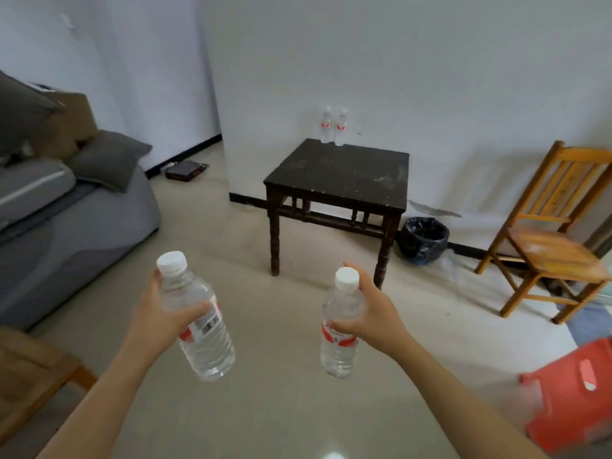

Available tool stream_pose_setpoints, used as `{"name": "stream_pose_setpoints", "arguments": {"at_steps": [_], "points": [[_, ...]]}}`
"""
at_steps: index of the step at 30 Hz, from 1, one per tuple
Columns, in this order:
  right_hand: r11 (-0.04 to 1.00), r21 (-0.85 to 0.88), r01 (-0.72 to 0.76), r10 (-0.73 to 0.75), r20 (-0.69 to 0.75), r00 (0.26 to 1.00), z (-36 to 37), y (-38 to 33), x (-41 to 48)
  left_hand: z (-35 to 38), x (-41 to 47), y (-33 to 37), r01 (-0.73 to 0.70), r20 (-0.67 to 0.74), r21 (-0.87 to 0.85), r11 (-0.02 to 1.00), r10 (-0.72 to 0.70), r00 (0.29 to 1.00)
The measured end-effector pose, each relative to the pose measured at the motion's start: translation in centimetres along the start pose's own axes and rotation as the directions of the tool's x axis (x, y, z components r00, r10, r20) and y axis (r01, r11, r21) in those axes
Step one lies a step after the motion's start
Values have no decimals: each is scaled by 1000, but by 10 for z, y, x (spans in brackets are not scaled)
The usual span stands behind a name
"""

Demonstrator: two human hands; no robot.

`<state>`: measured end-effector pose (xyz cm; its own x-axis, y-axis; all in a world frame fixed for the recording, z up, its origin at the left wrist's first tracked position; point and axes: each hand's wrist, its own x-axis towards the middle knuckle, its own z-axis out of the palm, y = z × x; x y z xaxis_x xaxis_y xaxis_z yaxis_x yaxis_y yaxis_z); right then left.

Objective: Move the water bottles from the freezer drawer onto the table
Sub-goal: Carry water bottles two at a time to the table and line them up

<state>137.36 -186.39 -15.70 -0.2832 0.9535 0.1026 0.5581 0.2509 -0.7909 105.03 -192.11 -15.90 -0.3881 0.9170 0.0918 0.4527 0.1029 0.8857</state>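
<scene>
Down in the lower middle of the frame we've got a bottle gripped in each hand: left hand [159,313] tilted bottle [198,323], right hand [371,313] upright bottle [339,326]. Table [347,173] sits dead ahead above both hands, well apart, right one slightly nearer, two bottles [332,125] already parked at its back edge.

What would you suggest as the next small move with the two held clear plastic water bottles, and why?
Probably step forward to the dark square wooden table: the left hand grips one white-capped bottle, the right hand another bottle, and the table stands across the floor, with two bottles at its far edge.
</scene>
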Motion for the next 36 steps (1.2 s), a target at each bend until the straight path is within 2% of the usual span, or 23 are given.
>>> {"name": "stream_pose_setpoints", "arguments": {"at_steps": [6, 13, 16, 20, 25, 28, 36], "points": [[998, 62, -8, 5, 45, 999, 81, -59, 48, -72, 31, -40, 54, -83, -19, 998, -55, 995], [1000, -1, 21, -21, 155, 988, 173, -116, 105, -140, 61, -74, 117, -158, 4, 993, -115, 981], [999, 7, 37, -38, 172, 984, 195, -136, 127, -158, 74, -86, 128, -160, 18, 992, -123, 979], [999, 18, 44, -46, 177, 983, 215, -145, 157, -168, 97, -101, 160, -183, -53, 986, -167, 969], [994, -64, 87, -69, 240, 968, 236, -157, 213, -178, 135, -117, 187, -196, -120, 975, -207, 958], [985, -84, 148, -119, 281, 952, 249, -172, 261, -190, 168, -122, 192, -218, -93, 977, -209, 953], [964, 133, 231, -259, 276, 926, 303, -231, 406, -231, 278, -133, 220, -442, -33, 975, -212, 872]]}}
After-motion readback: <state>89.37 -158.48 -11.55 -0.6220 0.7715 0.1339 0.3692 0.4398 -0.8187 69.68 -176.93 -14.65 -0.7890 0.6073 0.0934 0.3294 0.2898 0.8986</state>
